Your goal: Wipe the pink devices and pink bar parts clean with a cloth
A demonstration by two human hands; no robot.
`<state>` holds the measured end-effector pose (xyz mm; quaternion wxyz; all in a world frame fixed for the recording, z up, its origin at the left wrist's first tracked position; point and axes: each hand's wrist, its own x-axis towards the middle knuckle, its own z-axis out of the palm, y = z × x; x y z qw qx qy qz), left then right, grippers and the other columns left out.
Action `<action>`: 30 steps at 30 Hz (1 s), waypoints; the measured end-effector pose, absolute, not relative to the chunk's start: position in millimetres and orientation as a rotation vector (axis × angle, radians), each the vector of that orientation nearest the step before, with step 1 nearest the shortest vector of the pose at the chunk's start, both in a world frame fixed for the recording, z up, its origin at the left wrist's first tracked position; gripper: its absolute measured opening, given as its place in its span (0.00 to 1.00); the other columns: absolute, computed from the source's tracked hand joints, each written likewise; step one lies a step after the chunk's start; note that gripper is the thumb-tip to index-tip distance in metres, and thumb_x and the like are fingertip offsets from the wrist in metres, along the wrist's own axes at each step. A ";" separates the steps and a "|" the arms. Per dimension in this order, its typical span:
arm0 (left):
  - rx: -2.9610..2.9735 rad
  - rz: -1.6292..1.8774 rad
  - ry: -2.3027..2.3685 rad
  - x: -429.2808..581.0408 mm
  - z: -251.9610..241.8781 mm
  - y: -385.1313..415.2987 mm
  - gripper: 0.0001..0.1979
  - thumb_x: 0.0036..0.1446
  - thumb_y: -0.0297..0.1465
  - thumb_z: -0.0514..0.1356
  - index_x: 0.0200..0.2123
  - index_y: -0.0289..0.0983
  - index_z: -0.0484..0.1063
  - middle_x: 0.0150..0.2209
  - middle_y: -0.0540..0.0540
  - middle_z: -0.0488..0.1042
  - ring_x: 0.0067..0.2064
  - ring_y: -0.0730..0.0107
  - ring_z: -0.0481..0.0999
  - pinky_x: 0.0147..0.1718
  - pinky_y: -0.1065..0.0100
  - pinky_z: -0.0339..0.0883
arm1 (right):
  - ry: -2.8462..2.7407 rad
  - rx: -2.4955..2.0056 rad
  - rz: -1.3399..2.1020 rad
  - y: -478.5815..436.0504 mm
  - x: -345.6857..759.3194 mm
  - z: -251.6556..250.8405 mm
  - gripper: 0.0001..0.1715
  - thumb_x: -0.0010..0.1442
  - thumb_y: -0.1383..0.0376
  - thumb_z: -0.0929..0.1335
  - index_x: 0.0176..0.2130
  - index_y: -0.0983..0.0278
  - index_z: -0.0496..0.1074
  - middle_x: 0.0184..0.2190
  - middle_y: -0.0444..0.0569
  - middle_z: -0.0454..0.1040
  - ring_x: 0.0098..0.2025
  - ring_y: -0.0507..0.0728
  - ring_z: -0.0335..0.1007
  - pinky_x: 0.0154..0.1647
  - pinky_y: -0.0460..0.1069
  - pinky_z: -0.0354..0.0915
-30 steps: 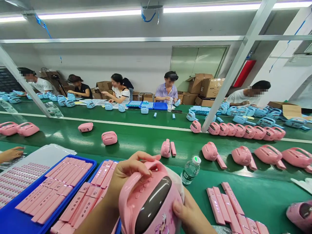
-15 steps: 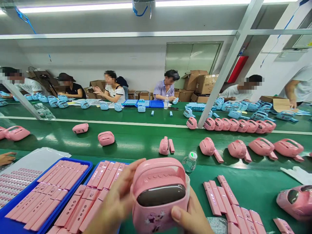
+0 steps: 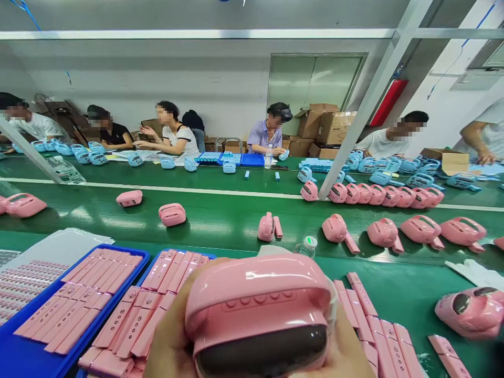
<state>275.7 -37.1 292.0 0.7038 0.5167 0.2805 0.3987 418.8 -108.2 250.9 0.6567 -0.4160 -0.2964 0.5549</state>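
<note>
Head view. Both hands raise a pink speaker (image 3: 258,315) close to the camera, at the bottom centre of the frame, above the near edge of the green table (image 3: 409,304). The left hand (image 3: 173,341) wraps the speaker's left side, fingers curled shut against the shell; the right hand (image 3: 346,352) cups its right side from below, and its fingertips are hidden behind the body, so their exact spread cannot be told. The speaker faces the camera with its handle uppermost, a row of raised buttons along the handle's base and a dark glossy panel below.

To the left stand two blue trays (image 3: 23,352) filled with pink button strips (image 3: 98,299), laid in close rows. To the right, loose strips (image 3: 378,336) lie on the table, and another pink speaker (image 3: 468,312) rests on its side near the edge. On the belt (image 3: 220,226) beyond, finished-looking pink speakers (image 3: 423,229) sit in a row, several each with a strip beside it. A water bottle (image 3: 307,245) stands just behind the held speaker.

Judged from this, the held unit is mid-handling; many strips remain unused. Other people sit across the line with blue speakers (image 3: 380,177).
</note>
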 end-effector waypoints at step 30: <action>1.177 0.807 0.810 289.6 243.5 -31.4 0.37 0.23 0.19 0.66 0.45 0.39 0.69 0.48 0.47 0.75 0.53 0.51 0.70 0.52 0.64 0.62 | -2.028 -1.212 -0.184 -65.8 436.7 254.1 0.26 0.60 0.67 0.61 0.58 0.64 0.63 0.61 0.51 0.62 0.62 0.63 0.55 0.60 0.61 0.55</action>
